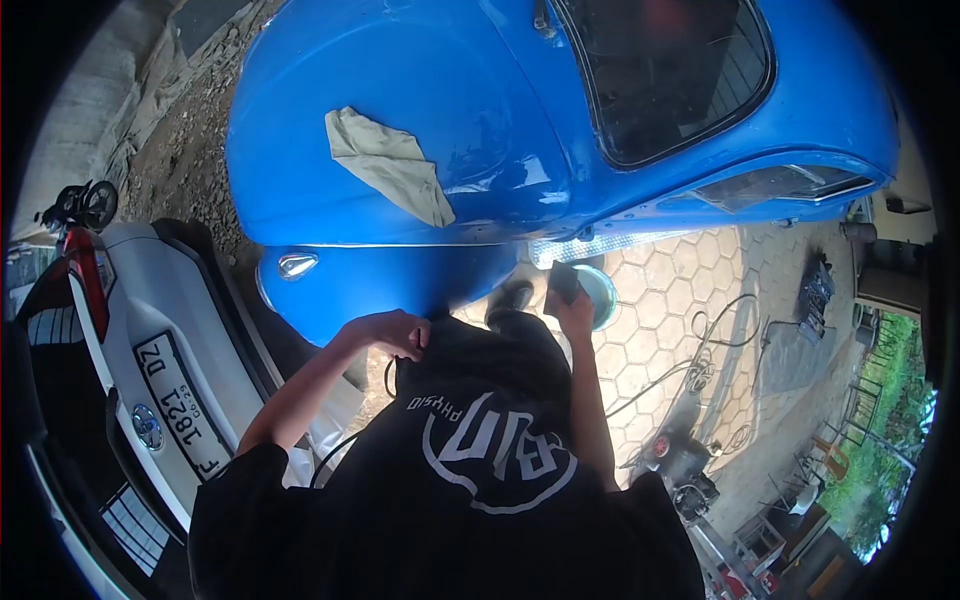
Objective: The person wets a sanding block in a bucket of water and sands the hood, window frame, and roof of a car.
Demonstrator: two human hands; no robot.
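My left hand [405, 333] is closed, its fingers curled in beside my black trousers at the blue car's front fender [390, 295]. Whatever those fingers hold, if anything, does not show. In my right hand [573, 312] is a dark grey flat piece [565, 282] that looks like sandpaper, gripped at its lower end. Just beyond that hand, a light green bucket [602, 297] stands on the paving, partly hidden by it. A crumpled beige cloth [390, 165] lies on the hood of the blue car [480, 90], out of reach of both hands' present grip.
To the left a white car [180, 330] is parked close by, with a motorcycle [85, 205] behind it. Hoses [700, 345] trail over the hexagonal paving [650, 290] at right, near a dark machine [685, 460]. Tools [815, 300] lie farther right.
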